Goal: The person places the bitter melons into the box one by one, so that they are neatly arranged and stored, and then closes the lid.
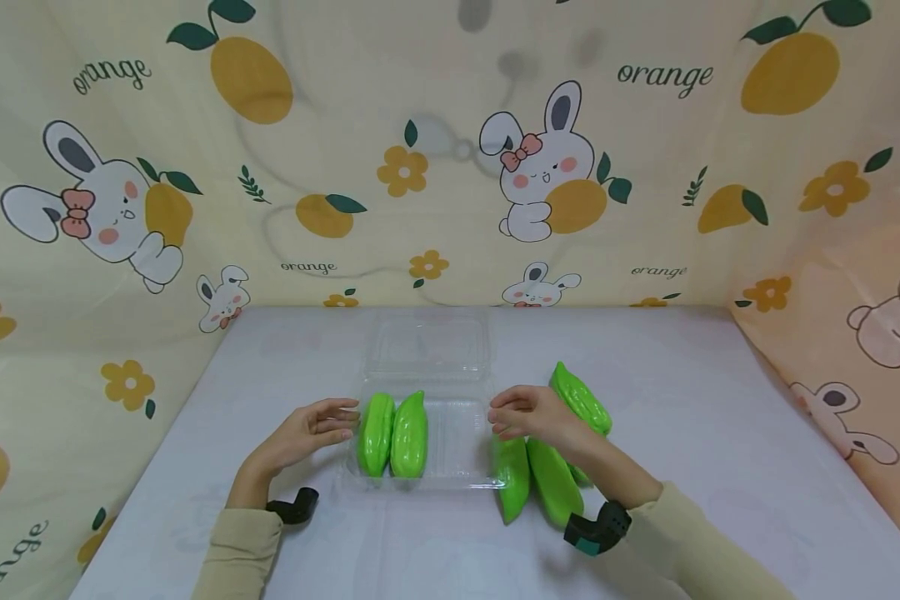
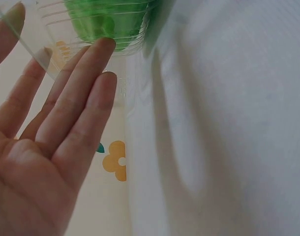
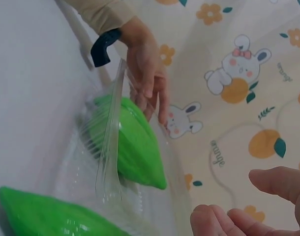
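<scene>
A clear plastic clamshell box (image 1: 461, 442) lies on the table with its lid (image 1: 427, 342) folded back. Two glossy green, ridged fruit-like pieces with pointed ends stand side by side in its left half: the outer piece (image 1: 375, 435) and the inner piece (image 1: 410, 435). My left hand (image 1: 315, 429) is at the box's left side, its fingers extended by the wall in the left wrist view. Close to the right rim hovers my right hand (image 1: 532, 412), fingers loosely bent and thumb apart, holding nothing in the right wrist view.
Several more green pieces lie right of the box, among them a front piece (image 1: 555, 483) and a back piece (image 1: 581, 400); my right forearm passes over part of the group. A white cloth covers the table (image 1: 667, 400), and a printed curtain (image 1: 450, 167) surrounds it.
</scene>
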Demonstrator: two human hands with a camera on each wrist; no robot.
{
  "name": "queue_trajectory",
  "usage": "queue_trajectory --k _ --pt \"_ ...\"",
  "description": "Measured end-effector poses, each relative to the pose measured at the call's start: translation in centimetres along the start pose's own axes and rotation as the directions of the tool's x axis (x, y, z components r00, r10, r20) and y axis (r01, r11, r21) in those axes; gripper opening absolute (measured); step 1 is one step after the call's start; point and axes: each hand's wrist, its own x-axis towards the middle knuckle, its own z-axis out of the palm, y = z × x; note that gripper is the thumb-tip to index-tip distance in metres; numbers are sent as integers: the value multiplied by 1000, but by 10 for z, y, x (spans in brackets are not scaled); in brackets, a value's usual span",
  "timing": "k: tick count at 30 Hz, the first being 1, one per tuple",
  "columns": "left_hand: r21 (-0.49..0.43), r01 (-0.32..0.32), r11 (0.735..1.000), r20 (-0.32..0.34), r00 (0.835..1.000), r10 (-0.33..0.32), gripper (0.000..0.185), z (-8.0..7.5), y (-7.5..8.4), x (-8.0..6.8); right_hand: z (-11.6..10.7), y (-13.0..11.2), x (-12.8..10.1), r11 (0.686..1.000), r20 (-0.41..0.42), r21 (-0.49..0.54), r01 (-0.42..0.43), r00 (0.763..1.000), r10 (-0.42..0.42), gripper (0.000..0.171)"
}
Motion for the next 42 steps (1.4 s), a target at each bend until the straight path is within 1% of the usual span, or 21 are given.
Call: queue_trajectory --k 3,10,16,21,26,31,38,42 --pt "-1 -1 1000 0 1000 1 57 0 -1 0 -4 3 0 1000 -13 -9 -9 1000 9 34" --pt "-8 -6 1000 0 1000 6 57 -1 -2 0 -15 12 -1 999 -24 -42 -10 1000 9 36" --pt "-17 -22 1000 9 1000 22 57 0 -2 0 -23 18 -4 999 -31 -42 -19 999 18 37" --pt "-25 -21 999 9 1000 22 57 0 -3 1 -30 21 -7 999 -39 -41 -24 999 22 35" --pt "-27 -18 999 6 1000 19 57 0 -4 0 -38 25 -9 998 -57 -49 -46 997 43 35" --pt "-20 -20 1000 9 1000 20 57 -1 -3 1 -46 31 -10 996 -87 -56 -67 994 62 37" --pt "-15 -18 1000 6 1000 18 57 -1 -2 0 -57 36 -10 991 -121 -106 -86 990 73 43" --pt "-20 -13 1000 7 1000 13 58 -1 -2 1 -64 38 -11 989 -140 -107 -99 987 84 46"
